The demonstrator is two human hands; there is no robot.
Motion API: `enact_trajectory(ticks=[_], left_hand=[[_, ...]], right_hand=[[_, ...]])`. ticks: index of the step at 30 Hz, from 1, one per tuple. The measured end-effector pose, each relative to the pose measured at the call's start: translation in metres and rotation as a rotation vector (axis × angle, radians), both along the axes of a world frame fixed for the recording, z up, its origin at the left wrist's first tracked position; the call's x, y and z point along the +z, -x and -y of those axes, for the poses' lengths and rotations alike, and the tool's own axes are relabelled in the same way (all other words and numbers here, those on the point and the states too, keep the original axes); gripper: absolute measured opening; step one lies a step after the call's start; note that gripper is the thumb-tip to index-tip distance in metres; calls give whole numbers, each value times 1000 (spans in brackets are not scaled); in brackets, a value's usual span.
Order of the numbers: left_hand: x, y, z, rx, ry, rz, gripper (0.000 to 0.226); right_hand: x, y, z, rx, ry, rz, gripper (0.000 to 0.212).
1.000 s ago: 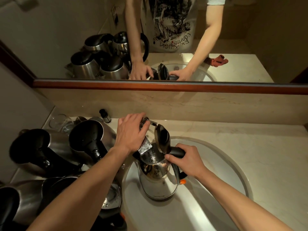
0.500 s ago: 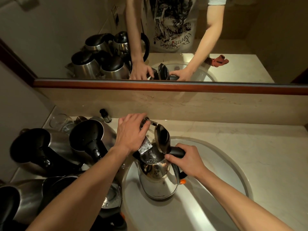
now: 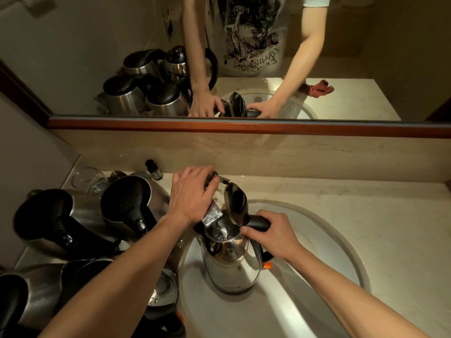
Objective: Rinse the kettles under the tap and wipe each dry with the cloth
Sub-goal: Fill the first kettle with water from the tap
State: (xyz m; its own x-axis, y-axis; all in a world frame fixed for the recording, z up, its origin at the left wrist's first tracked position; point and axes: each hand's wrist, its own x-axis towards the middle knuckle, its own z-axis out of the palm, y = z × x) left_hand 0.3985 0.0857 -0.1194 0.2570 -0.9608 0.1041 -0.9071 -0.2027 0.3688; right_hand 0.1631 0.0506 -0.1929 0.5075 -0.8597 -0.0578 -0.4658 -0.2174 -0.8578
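**Kettle under tap, lid up**

Pale marble counter (image 3: pixel 341 215) with oval sink (image 3: pixel 341 242) at lower centre; wood-framed mirror (image 3: pixel 244 126) filled the upper frame. Open steel kettle (image 3: pixel 227 267) stood in the sink beneath the tap (image 3: pixel 211 215). Right hand (image 3: pixel 273 236) had fingers wrapped round the black handle. Left hand (image 3: pixel 192 193) gripped the tap top. Spare kettles (image 3: pixel 73 220) crowded lower left. Red cloth (image 3: pixel 319 88) seen only in the mirror, upper right.

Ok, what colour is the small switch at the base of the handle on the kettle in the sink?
Orange; the switch shows clearly in the head view.
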Motion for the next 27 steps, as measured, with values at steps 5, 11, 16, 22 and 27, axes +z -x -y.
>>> enact_trajectory(ticks=[5, 11, 16, 22, 27], left_hand=[[1, 0, 0, 0, 4, -7, 69], [0, 0, 0, -1, -4, -6, 70], [-1, -1, 0, -1, -4, 6, 70], [0, -1, 0, 0, -5, 3, 72], [-1, -1, 1, -1, -5, -1, 69]], right_hand=[[-1, 0, 0, 7, 3, -14, 28], [3, -1, 0, 7, -21, 1, 35], [3, -3, 1, 18, -50, -5, 42], [4, -3, 2, 32, -51, -5, 45], [5, -2, 0, 29, -44, -1, 42]])
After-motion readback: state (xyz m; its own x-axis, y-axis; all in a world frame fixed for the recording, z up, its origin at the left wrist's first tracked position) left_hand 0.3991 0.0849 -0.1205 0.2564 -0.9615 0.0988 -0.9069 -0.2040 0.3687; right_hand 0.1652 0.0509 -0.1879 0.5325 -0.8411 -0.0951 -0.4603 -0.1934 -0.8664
